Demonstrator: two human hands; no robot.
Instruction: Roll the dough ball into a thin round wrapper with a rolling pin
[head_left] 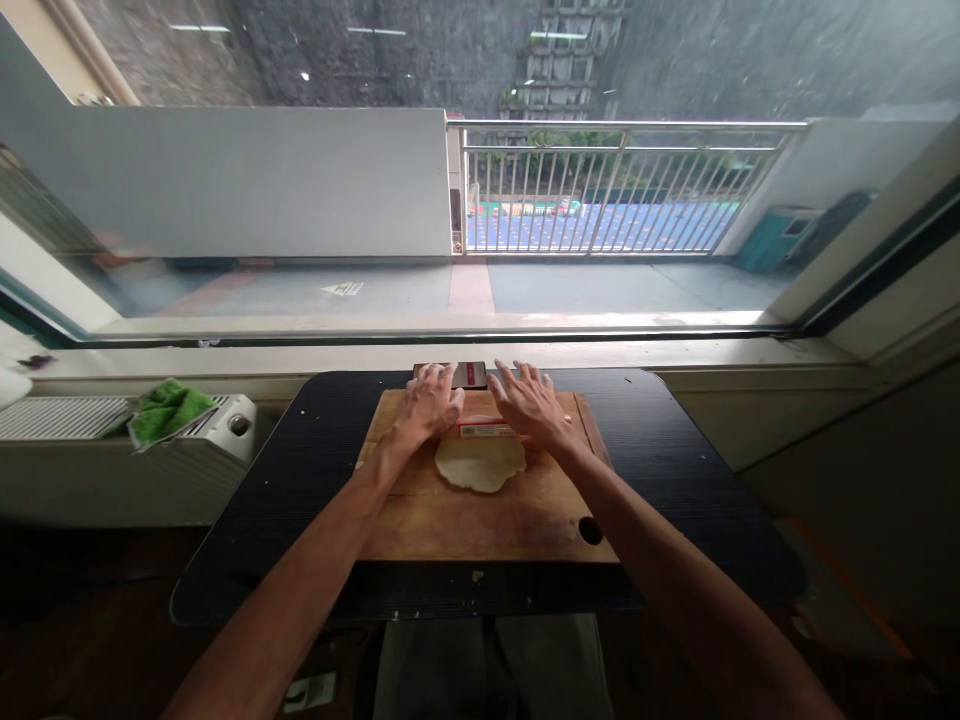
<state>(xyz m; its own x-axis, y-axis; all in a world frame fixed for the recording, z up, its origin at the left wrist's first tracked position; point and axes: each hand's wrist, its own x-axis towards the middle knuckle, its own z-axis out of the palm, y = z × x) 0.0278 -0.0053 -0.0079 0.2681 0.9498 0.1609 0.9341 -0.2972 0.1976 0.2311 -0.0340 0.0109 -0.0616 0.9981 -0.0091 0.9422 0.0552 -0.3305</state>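
A flat round of pale dough (480,464) lies on a wooden cutting board (487,515) on a dark table (675,470). Across the dough's far edge lies a cylindrical roller with a red and white label (487,430). My left hand (429,402) rests on its left end with the fingers stretched flat. On its right end my right hand (529,400) presses, fingers spread and flat as well. Both palms press down on the roller rather than wrap round it.
A dark flat object with a red band (471,374) lies at the table's far edge behind my hands. A green cloth (166,410) sits on a white radiator (112,440) to the left. A window and balcony railing (622,185) lie ahead. The board has a hole (590,531) at its near right corner.
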